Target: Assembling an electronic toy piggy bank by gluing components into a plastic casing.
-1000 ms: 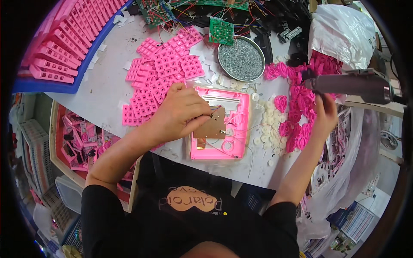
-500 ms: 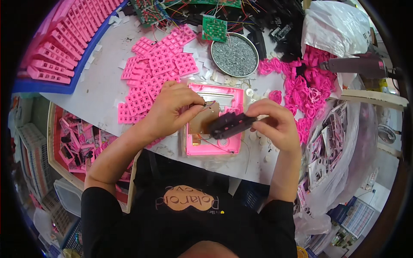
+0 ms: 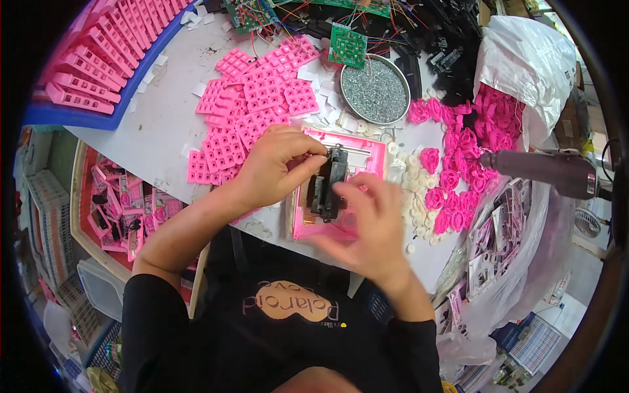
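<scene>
A pink plastic housing [image 3: 298, 229] lies on the table in front of me, its inside facing up. A long black plastic part [image 3: 337, 182] lies lengthwise over its middle and covers some of the interior. My left hand [image 3: 278, 160] is closed, with thumb and fingertips pinched at the upper end of this black part. On the part's lower right, my right hand [image 3: 373, 239] is smeared by motion; thumb and fingers are spread apart. Its fingertips are close to the part's side, and whether they touch it I cannot tell.
Pink keypad pieces [image 3: 262, 92] are heaped beyond my left hand. A round tin of small metal screws [image 3: 375, 88] stands farther back, near a green circuit board [image 3: 347, 46]. Cream discs [image 3: 419, 190], pink rings [image 3: 458, 141] and a grey power screwdriver [image 3: 544, 171] are on the right. A blue tray [image 3: 118, 118] holds pink housings.
My right hand has moved left and down, and its fingers have spread. The black part has turned from slanting across to lengthwise over the housing. My left hand now pinches at its upper end.
</scene>
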